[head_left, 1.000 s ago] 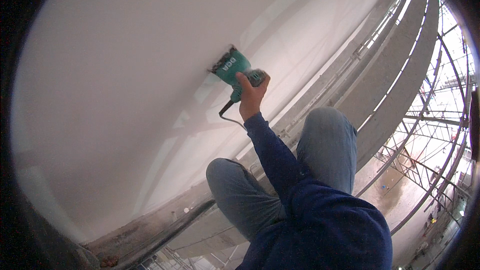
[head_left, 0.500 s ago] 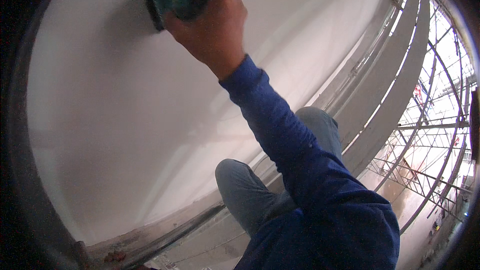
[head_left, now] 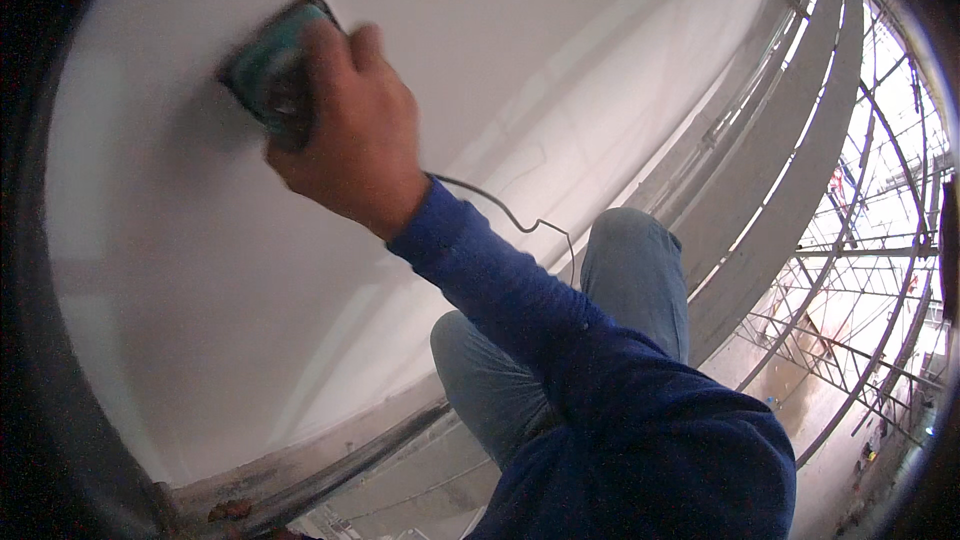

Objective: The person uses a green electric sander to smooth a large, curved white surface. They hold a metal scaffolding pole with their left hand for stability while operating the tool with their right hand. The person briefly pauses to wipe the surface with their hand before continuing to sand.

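Note:
My right hand [head_left: 355, 130] is wrapped round a teal palm sander [head_left: 270, 65] with a flat, dark square base. The base lies against a smooth, pale wall [head_left: 240, 290], and the sander casts a soft shadow to its left. From behind my wrist a thin dark cord [head_left: 510, 215] runs down toward my knees. A blue sleeve covers my right arm, which reaches up and left across the view. My left hand does not show.
My bent knees in jeans [head_left: 635, 270] are close to the wall. Long grey planks [head_left: 770, 180] run along the right. Beyond them stands a lattice of scaffold poles [head_left: 880, 250] with a drop below. A dark pipe [head_left: 370, 450] lies along the wall's foot at lower left.
My right hand has moved the sander down and to the left along the wall, and its base is tilted differently. The cord now shows clearly beside my forearm.

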